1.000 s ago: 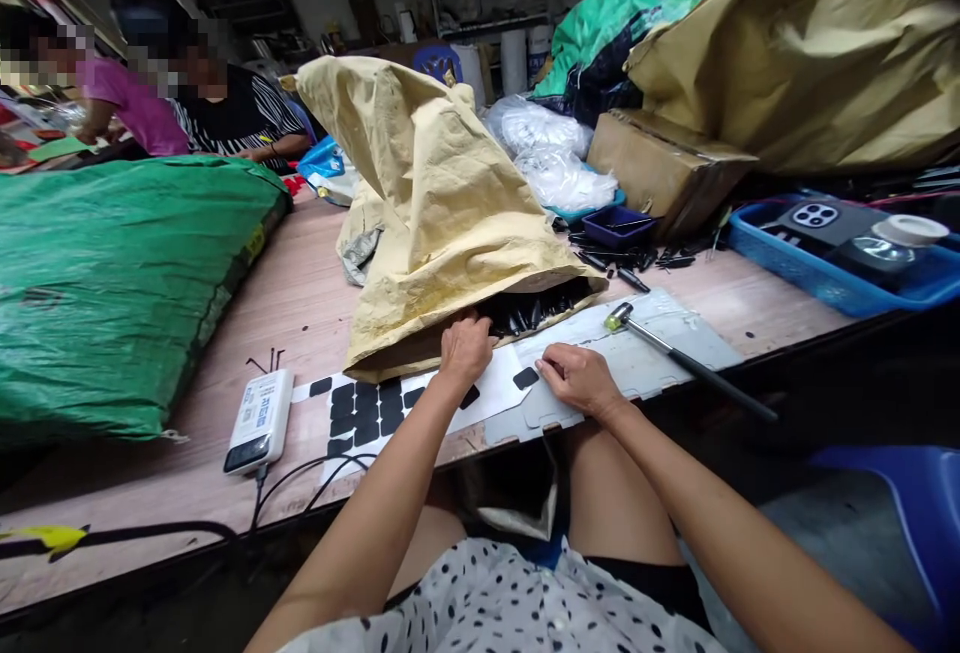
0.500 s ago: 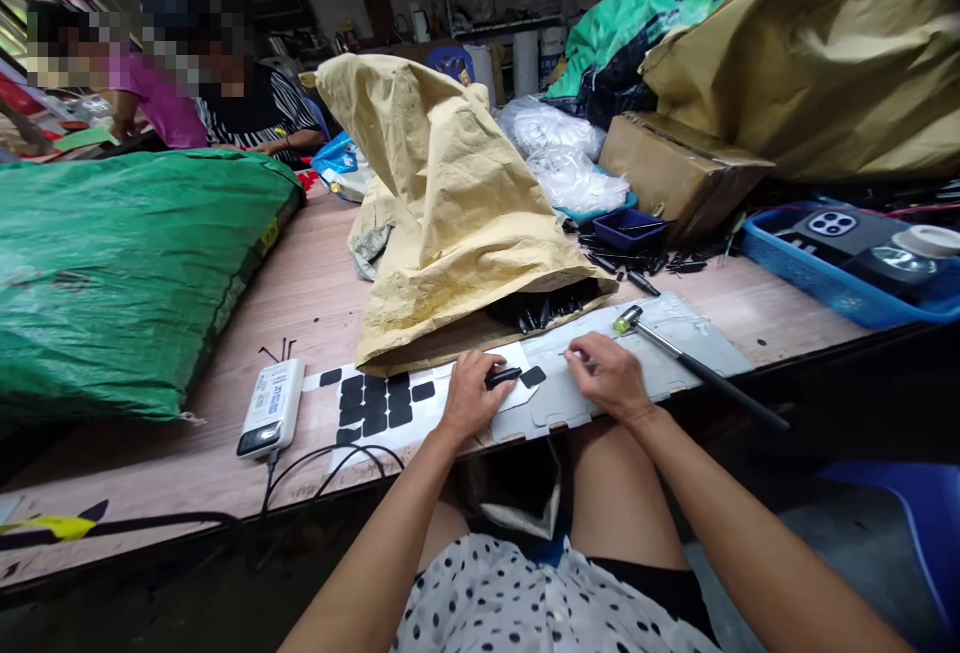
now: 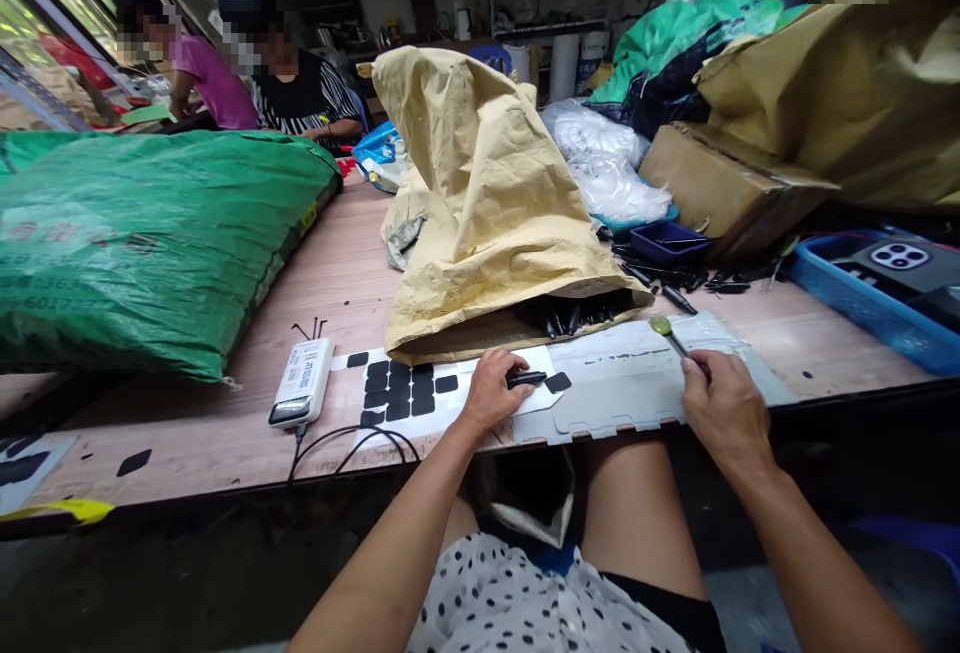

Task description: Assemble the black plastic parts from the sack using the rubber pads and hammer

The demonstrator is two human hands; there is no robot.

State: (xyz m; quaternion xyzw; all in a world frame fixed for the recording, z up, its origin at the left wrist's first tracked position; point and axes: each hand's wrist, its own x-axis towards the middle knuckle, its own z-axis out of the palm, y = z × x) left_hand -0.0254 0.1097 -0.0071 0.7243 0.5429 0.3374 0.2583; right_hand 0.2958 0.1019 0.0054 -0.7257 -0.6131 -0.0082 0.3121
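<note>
My left hand [image 3: 492, 391] is closed on a black pen-shaped piece [image 3: 527, 378], holding it low over white paper with its tip pointing right. Just beyond that tip lies a black rounded square [image 3: 558, 383]. My right hand [image 3: 726, 407] grips the shaft of a small hammer [image 3: 661, 325] whose head is yellow-green; the palm hides most of the handle. Beneath both hands is a grey-white board [image 3: 611, 390] along the table's front edge. More black rounded squares [image 3: 399, 393] sit in rows on the paper to the left.
A large tan paper sack [image 3: 480, 203] opens toward me, with black pieces [image 3: 574, 316] in its mouth. Left are a green sack [image 3: 150, 253] and a cabled white power bank [image 3: 303, 385]. A blue basket [image 3: 862, 308] and a cardboard box [image 3: 739, 183] stand right. Two people sit back left.
My right hand has moved right from the board near the black piece and taken hold of the hammer. My left hand still holds the piece. The whole view has shifted.
</note>
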